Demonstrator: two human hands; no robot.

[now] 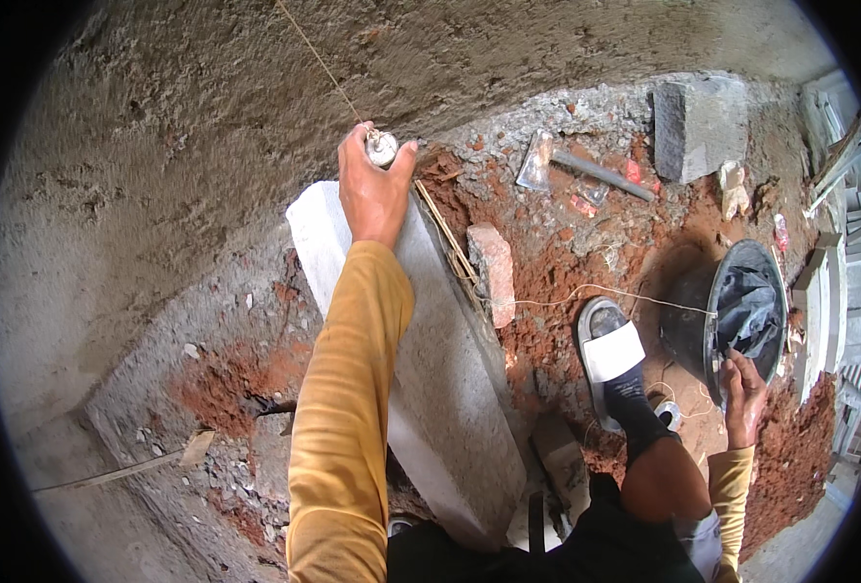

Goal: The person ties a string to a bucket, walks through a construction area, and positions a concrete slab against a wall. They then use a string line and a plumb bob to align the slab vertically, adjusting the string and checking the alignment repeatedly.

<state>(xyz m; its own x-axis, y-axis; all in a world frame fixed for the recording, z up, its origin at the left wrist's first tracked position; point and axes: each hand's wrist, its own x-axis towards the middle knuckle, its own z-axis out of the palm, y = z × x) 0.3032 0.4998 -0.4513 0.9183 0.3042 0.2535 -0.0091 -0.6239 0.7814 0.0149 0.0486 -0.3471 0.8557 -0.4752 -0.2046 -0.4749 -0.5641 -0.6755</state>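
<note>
At the foot of the rough wall, my left hand point(374, 189) has its fingers and thumb around a round whitish plumb bob point(382, 148). A thin taut string point(316, 56) runs from its top up across the wall. Below that hand lies a long pale concrete beam point(440, 389), its far end close to the wall. To the right, my right hand point(742, 398) grips the near rim of a black bucket point(683, 316), which is tilted and has dark crumpled plastic point(749, 306) inside. The underside of the plumb bob is hidden.
A hatchet point(601, 175) with a pipe-like handle lies on red soil near a grey block point(700, 131). A broken brick point(492, 272) and thin sticks point(447, 231) flank the beam. Loose string point(596, 287) crosses toward the bucket, above my sandalled foot point(613, 355). Boards point(819, 311) stand far right.
</note>
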